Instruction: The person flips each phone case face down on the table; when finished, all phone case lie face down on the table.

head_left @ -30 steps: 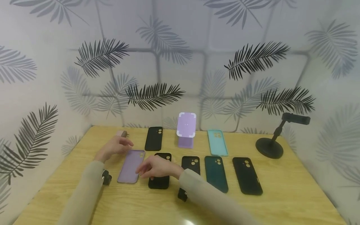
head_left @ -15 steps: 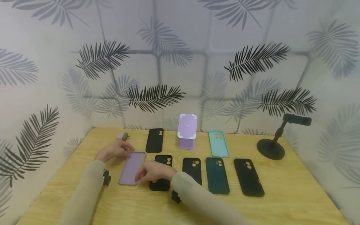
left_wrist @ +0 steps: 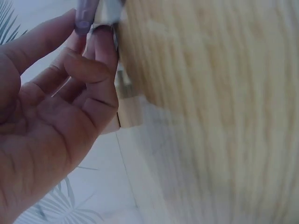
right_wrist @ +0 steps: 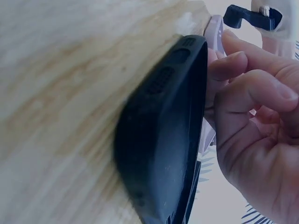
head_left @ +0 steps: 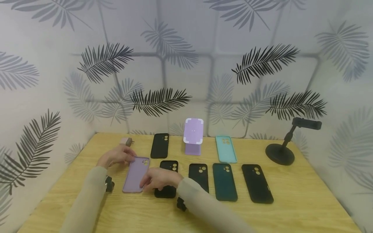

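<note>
- Across the lower half of the frame: wood table (head_left: 306,210).
- Left of centre on it: 1 lilac phone case (head_left: 135,176), between the 2 hands. Long axis runs lower left to upper right, near vertical. Can't tell if any edge is lifted.
- Left hand (head_left: 116,155): at the case's upper left corner, case down and right of the fingertips. Thumb and fingers nearly closed, pinching the edge.
- Right hand (head_left: 158,179): at the lower right edge, case to its left, black case (right_wrist: 163,135) beneath. Fingers curled, seemingly pinching the edge; contact partly hidden. Neither hand nearer; both touch.
- Upper left, behind left hand: small plug (head_left: 125,141).
</note>
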Demonstrator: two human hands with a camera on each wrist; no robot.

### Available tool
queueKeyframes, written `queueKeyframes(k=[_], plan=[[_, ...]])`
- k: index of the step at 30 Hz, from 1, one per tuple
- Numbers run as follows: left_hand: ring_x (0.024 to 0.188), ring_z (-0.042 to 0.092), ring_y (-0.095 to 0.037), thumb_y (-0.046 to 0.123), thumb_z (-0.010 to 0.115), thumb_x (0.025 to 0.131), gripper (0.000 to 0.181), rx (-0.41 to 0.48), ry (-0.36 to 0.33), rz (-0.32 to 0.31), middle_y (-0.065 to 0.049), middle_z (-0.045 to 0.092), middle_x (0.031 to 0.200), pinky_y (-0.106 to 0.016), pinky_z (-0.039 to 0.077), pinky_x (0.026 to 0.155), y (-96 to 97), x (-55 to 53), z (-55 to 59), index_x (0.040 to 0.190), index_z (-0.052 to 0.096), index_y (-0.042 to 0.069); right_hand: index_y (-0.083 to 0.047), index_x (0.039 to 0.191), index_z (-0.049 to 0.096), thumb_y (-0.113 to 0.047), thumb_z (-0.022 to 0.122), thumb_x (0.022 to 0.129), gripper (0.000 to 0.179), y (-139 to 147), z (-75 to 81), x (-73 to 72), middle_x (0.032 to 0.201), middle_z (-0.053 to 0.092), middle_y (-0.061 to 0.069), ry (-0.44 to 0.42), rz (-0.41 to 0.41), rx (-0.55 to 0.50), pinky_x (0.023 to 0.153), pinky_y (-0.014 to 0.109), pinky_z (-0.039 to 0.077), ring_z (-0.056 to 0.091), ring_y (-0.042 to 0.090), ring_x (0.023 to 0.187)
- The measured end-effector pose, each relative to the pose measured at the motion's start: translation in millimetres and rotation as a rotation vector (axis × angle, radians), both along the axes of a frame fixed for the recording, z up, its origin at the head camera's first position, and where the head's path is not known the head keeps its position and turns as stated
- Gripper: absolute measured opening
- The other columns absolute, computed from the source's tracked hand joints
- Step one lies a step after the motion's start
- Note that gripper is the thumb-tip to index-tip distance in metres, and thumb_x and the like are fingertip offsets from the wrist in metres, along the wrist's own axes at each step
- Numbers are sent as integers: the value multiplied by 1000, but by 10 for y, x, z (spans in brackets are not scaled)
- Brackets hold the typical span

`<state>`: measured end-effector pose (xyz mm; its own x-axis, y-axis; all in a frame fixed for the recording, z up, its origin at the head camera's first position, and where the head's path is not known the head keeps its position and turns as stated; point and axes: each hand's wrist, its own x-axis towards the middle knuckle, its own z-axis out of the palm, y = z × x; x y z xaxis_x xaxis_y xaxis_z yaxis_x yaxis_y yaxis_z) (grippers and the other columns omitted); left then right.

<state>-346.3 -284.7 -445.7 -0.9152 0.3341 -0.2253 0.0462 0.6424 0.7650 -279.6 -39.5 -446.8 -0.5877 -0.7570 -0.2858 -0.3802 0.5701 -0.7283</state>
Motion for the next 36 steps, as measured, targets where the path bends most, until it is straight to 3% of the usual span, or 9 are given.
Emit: queueKeyframes(k=[4, 8, 10, 14, 18, 23, 28, 36], plan=[[69, 49, -13, 8, 63, 93, 26, 114, -38, -46, -6, 57, 92, -24, 46, 59, -64, 19, 12, 116, 61, -3, -9, 120, 69, -15, 71, 91, 30, 19, 35, -1, 94, 70, -6, -38, 28, 0, 48, 23, 47, 56, 6, 68], [71, 51, -13, 12, 59, 98, 25, 170, -75, -80, -8, 61, 97, -24, 47, 61, -94, 53, 43, 120, 61, -1, -5, 126, 65, -16, 69, 93, 36, 4, 44, 7, 92, 69, -5, -114, 36, -34, 49, 23, 47, 55, 7, 68], [75, 53, -13, 15, 58, 99, 26, 177, -79, -84, -8, 62, 103, -25, 49, 63, -90, 56, 56, 119, 61, 0, -5, 123, 67, -20, 67, 94, 32, -3, 27, 5, 88, 68, -2, -182, 20, -76, 48, 22, 45, 53, 9, 62], [72, 52, -12, 20, 58, 100, 27, 197, -53, -76, -5, 62, 99, -24, 48, 60, -85, 38, 57, 118, 62, 0, -8, 113, 71, -35, 61, 97, 33, -19, -2, 10, 83, 69, 3, -296, -39, -151, 46, 22, 48, 57, 11, 58], [70, 52, -12, 23, 58, 100, 32, 228, -28, -66, -3, 59, 93, -25, 50, 61, -61, 27, 55, 118, 61, -2, -5, 123, 65, -43, 57, 98, 46, -50, -8, 33, 105, 71, 9, -441, -123, -219, 57, 31, 59, 72, 20, 80], [72, 58, -12, 23, 60, 99, 40, 264, 0, -49, -4, 61, 94, -29, 57, 66, -3, 18, 57, 122, 56, -10, 1, 142, 46, -34, 56, 100, 55, -94, -27, 71, 130, 60, 17, -597, -182, -346, 81, 43, 61, 66, 33, 112], [69, 62, -13, 22, 63, 98, 43, 303, 22, -3, -6, 63, 89, -29, 59, 63, 53, 12, 49, 121, 54, -13, 1, 145, 42, -25, 59, 100, 54, -140, -76, 102, 129, 61, 18, -598, -239, -471, 95, 45, 56, 63, 32, 116], [74, 64, -17, 21, 64, 96, 45, 320, 22, 16, -7, 63, 89, -31, 61, 67, 87, 25, 38, 124, 54, -13, -5, 144, 47, -11, 67, 93, 55, -180, -132, 195, 120, 63, 13, -519, -422, -635, 93, 39, 57, 67, 25, 107]])
